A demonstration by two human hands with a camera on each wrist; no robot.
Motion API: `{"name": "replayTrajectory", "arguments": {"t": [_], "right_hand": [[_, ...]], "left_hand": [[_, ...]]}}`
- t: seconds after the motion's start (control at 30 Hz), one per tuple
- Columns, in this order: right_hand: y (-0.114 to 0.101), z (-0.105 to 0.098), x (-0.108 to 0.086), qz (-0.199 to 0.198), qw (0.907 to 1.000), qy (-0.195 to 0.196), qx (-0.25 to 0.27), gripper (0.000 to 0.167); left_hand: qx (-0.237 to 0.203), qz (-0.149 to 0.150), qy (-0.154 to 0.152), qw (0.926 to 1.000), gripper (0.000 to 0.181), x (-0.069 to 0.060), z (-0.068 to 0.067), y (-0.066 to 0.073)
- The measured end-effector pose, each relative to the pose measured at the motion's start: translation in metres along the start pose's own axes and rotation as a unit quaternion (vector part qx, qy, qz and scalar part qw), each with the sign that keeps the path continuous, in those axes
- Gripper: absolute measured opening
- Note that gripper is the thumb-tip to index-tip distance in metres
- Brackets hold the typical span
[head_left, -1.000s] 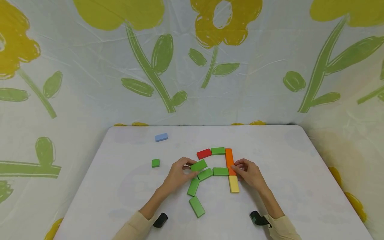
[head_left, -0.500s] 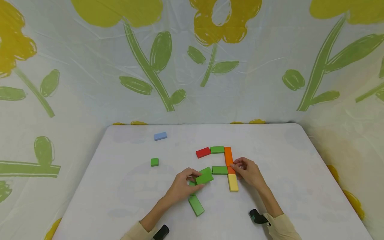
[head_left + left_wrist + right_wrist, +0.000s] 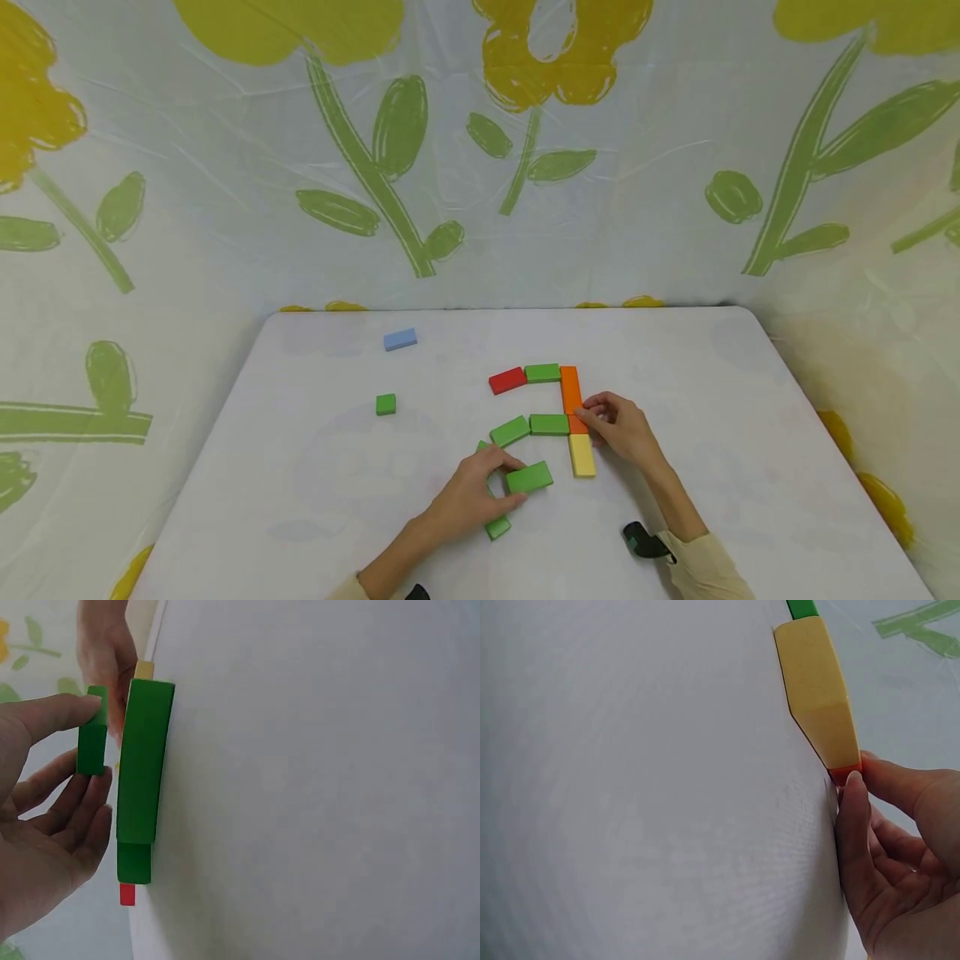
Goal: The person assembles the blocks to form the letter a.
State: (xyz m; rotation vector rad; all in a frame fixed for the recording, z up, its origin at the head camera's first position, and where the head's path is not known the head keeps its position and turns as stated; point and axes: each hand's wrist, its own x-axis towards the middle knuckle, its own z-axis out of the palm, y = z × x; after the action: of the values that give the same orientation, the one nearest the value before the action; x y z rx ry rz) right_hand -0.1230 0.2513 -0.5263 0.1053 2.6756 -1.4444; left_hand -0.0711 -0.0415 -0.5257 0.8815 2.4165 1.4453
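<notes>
My bare left grip [image 3: 472, 493] is pinching between thumb and fingers, my left forearm [image 3: 395, 554] slanting forward and inward; my bare right grip [image 3: 624, 432] is pinching too, my right forearm [image 3: 678, 498] mirroring that slant.

The green block [image 3: 529, 478], a plain oblong, is raised to the left of the yellow block [image 3: 582, 457], broad face upward, its left end pinched in the left hand [image 3: 474, 493]. The orange block [image 3: 579, 426], a short reddish piece, lies flat against the yellow block's far end, in line with it, pinched by the right hand [image 3: 624, 430].
</notes>
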Motion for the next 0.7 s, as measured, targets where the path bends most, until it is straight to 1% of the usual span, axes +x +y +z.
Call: {"name": "replayTrajectory", "arguments": {"t": [0.13,0.23,0.4,0.53,0.7], "right_hand": [[0.000,0.000,0.000,0.002,1.0000,0.000,-0.005,0.032],[0.001,0.000,0.000,0.003,1.0000,0.000,-0.005,0.033],[0.002,0.000,0.000,0.002,1.0000,-0.001,0.005,0.034],[0.002,0.000,0.000,-0.001,1.0000,-0.002,0.010,0.035],[0.002,0.000,0.000,0.000,1.0000,-0.001,0.010,0.035]], "left_hand": [[0.023,-0.012,-0.035,0.9991,0.032,-0.003,0.002,0.004],[0.058,-0.010,-0.061,0.9964,0.031,-0.004,0.003,0.006],[0.130,0.014,-0.093,0.9871,0.029,-0.006,0.006,0.008],[0.158,0.022,-0.110,0.9811,0.028,-0.008,0.006,0.011],[0.192,0.022,-0.127,0.9729,0.029,-0.009,0.006,0.015]]}}
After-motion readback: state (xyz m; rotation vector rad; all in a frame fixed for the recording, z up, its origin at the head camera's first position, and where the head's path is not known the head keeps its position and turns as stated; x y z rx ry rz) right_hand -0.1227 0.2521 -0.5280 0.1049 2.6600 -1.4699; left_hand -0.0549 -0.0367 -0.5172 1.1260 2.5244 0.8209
